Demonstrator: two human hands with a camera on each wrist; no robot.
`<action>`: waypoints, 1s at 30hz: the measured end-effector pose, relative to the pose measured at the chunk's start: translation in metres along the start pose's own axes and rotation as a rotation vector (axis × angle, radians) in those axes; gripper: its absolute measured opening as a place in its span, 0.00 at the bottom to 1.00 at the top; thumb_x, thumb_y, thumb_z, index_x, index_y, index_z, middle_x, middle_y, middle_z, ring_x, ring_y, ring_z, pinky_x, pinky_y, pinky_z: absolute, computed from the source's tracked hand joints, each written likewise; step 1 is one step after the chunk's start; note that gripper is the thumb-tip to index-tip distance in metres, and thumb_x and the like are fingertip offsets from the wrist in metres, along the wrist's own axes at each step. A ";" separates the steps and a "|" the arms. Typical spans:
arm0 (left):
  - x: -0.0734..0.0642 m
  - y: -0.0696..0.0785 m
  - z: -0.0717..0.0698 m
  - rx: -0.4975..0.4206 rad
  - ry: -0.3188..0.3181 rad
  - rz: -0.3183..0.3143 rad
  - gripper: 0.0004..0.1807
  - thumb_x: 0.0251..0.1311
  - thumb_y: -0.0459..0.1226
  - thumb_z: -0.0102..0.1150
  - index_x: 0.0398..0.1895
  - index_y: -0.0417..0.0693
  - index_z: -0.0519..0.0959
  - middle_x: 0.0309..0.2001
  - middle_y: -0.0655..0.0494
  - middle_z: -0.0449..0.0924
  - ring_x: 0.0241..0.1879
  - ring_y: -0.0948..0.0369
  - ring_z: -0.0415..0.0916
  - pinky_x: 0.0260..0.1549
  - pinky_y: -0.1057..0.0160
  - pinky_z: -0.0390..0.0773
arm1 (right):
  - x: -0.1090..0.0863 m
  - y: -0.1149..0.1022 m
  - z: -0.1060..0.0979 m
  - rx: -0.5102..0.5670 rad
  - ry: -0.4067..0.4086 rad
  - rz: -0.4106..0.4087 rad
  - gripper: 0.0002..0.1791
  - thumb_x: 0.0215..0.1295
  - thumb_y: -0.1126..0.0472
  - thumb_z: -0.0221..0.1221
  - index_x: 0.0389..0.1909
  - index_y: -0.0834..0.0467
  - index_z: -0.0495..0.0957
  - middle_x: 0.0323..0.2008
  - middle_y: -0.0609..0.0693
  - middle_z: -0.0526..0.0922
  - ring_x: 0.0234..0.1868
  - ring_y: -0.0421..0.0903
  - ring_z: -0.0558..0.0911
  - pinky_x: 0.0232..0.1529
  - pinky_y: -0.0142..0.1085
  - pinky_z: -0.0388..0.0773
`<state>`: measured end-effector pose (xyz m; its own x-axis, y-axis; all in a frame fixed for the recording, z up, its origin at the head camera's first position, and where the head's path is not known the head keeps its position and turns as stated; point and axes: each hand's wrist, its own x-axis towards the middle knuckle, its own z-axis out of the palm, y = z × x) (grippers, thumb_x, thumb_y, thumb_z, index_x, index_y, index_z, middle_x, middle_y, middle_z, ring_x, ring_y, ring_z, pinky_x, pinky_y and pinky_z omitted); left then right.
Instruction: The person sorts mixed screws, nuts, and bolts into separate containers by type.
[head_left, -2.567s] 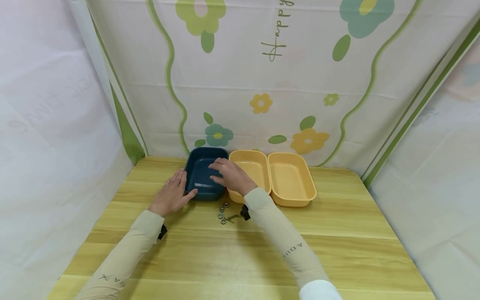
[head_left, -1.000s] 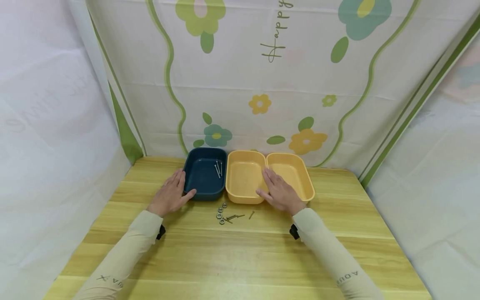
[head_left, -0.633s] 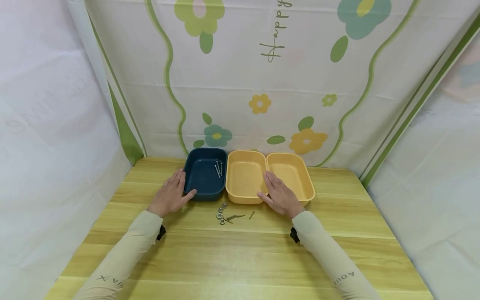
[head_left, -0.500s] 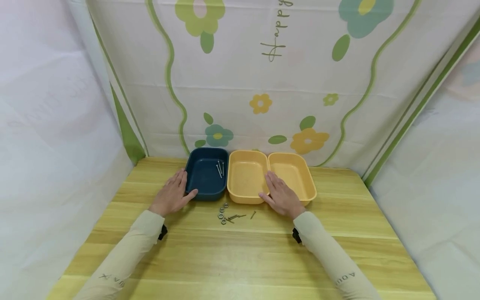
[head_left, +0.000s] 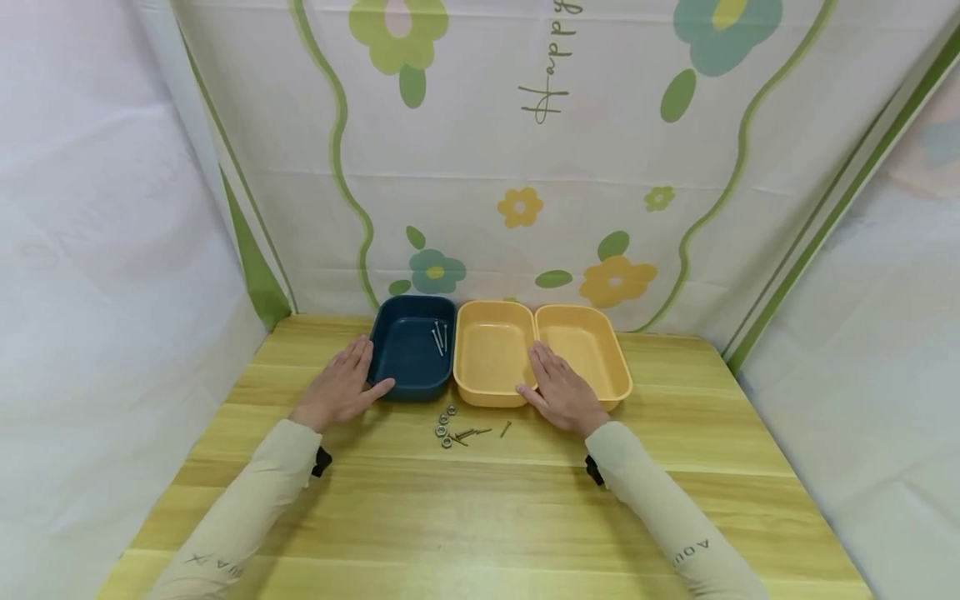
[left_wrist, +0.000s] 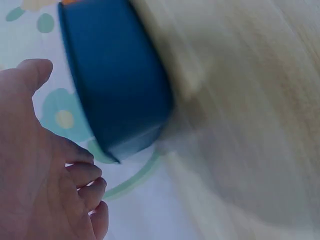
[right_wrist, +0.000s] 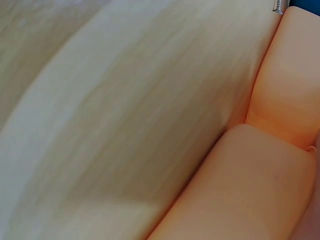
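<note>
My left hand point(head_left: 337, 387) is at the left side of the dark blue tray point(head_left: 411, 392), fingers extended and thumb by the front corner. In the left wrist view the fingers point(left_wrist: 85, 175) look relaxed and hold nothing. Three silver screws point(head_left: 439, 337) lie inside the blue tray, towards its right wall. My right hand point(head_left: 562, 390) lies flat over the adjoining rims of the middle yellow tray point(head_left: 491, 400) and the right yellow tray point(head_left: 592, 350), gripping nothing. In front of the trays are several metal nuts point(head_left: 441, 431) and brass-coloured screws point(head_left: 466, 433).
All three trays stand side by side near the back of the wooden table point(head_left: 480, 517). A single screw point(head_left: 506, 429) lies apart from the others, in front of the middle tray. A white flowered cloth point(head_left: 465, 150) hangs behind, with white cloth at both sides.
My right hand has moved right, from above the blue tray onto the yellow trays' rims, then stayed there. Three silver screws now show in the blue tray. My left hand has barely shifted.
</note>
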<state>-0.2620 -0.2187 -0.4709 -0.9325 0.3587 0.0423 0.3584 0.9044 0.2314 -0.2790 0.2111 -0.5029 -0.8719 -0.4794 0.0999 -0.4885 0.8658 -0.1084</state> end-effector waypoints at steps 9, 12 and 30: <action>-0.027 0.022 -0.015 0.116 0.084 0.202 0.45 0.71 0.51 0.65 0.80 0.33 0.61 0.81 0.37 0.60 0.77 0.39 0.66 0.70 0.40 0.74 | 0.001 0.002 0.005 0.011 0.023 -0.013 0.47 0.84 0.35 0.38 0.84 0.67 0.46 0.86 0.63 0.45 0.87 0.58 0.48 0.84 0.53 0.53; -0.034 0.036 -0.016 0.106 0.111 0.262 0.41 0.67 0.47 0.69 0.77 0.36 0.67 0.77 0.39 0.69 0.69 0.43 0.77 0.58 0.46 0.84 | 0.001 0.003 0.005 0.016 0.024 -0.013 0.47 0.84 0.35 0.38 0.84 0.67 0.46 0.86 0.63 0.45 0.87 0.58 0.48 0.84 0.53 0.53; -0.025 0.076 0.026 -0.128 -0.025 0.351 0.26 0.58 0.41 0.75 0.58 0.37 0.84 0.55 0.46 0.86 0.54 0.51 0.85 0.54 0.50 0.86 | 0.001 0.002 0.004 0.022 0.012 0.001 0.46 0.84 0.35 0.38 0.84 0.66 0.46 0.86 0.62 0.45 0.87 0.57 0.47 0.85 0.53 0.52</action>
<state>-0.2109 -0.1531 -0.4802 -0.7517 0.6490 0.1172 0.6463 0.6896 0.3267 -0.2814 0.2117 -0.5065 -0.8722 -0.4764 0.1110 -0.4880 0.8631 -0.1300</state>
